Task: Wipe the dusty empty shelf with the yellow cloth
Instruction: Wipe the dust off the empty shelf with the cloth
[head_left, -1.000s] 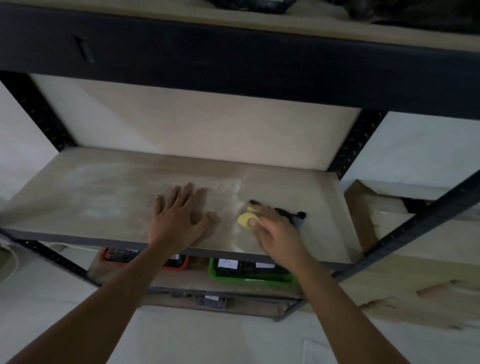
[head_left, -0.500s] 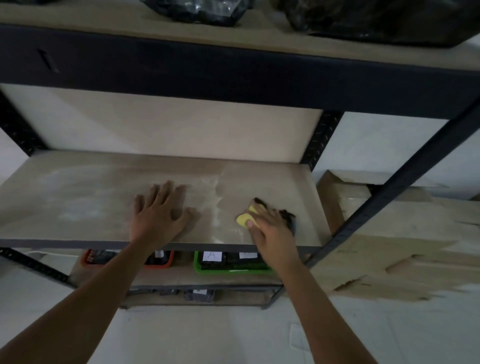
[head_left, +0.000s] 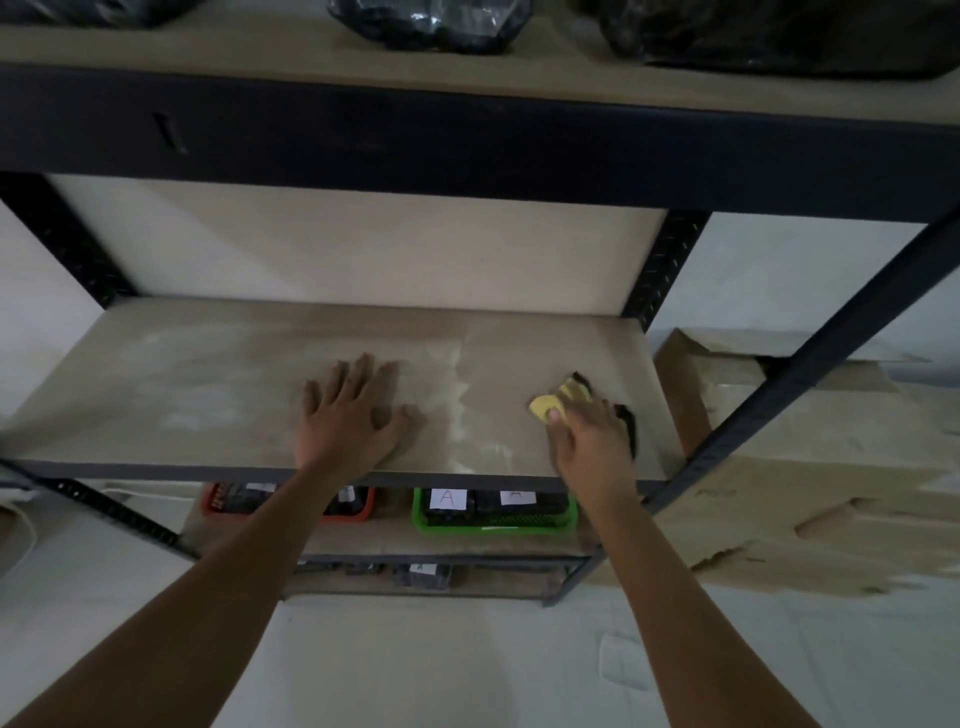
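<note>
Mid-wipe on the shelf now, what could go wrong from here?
The left hand lies flat on the dusty shelf, so it may smear dust or pick it up. The right hand presses the yellow cloth near the shelf's right front corner; a stroke that way could push dust onto the green basket below.

The pale beige wooden shelf board (head_left: 208, 395) carries whitish, streaky dust patches. On it lies a yellow cloth with black edging (head_left: 563, 397). The metal rack frame (head_left: 467, 145) is black, its uprights dotted with pale slots. Below sit an orange-red plastic tray (head_left: 363, 512) and a bright green plastic tray (head_left: 493, 525) with white labels. Black glossy bags (head_left: 426, 23) sit above.
</note>
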